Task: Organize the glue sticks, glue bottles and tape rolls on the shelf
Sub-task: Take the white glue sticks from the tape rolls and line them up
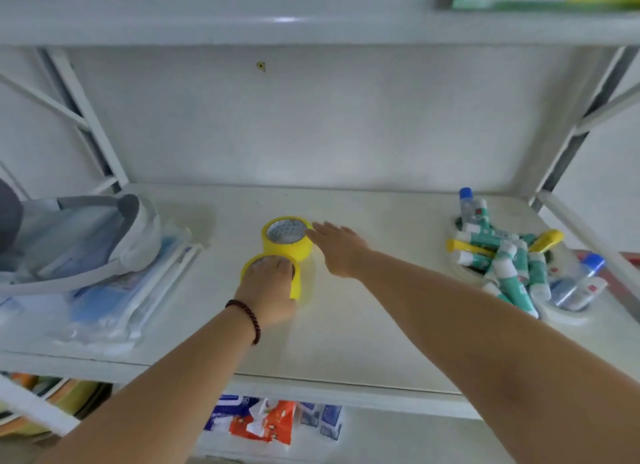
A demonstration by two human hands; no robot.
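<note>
1. Nearest to me, the left hand (pixel 268 283) rests on top of the near yellow tape roll (pixel 294 283), fingers curled over its upper rim and gripping it. That roll lies flat on the white shelf (pixel 346 325), hole facing up.

2. Just behind it and touching or nearly touching sits the far yellow tape roll (pixel 287 241), also flat. The right hand (pixel 337 245) hovers at its right side, fingers straight and loose, fingertips at the rim, holding nothing.

3. Both rolls sit mid-shelf, so each hand already has its own roll directly under or beside it. The right hand only needs to close leftward onto the far roll.

4. Well off to the right lies the jumbled pile of glue sticks (pixel 509 266), green-and-white tubes pointing every way, with a couple of yellow ones among them. Clear glue bottles (pixel 578 280) with blue caps lie at the pile's edge. I'd say the right arm is the nearer one for that heap.

5. On the left, a stack of plastic packets (pixel 104 290) fills that end.
</note>
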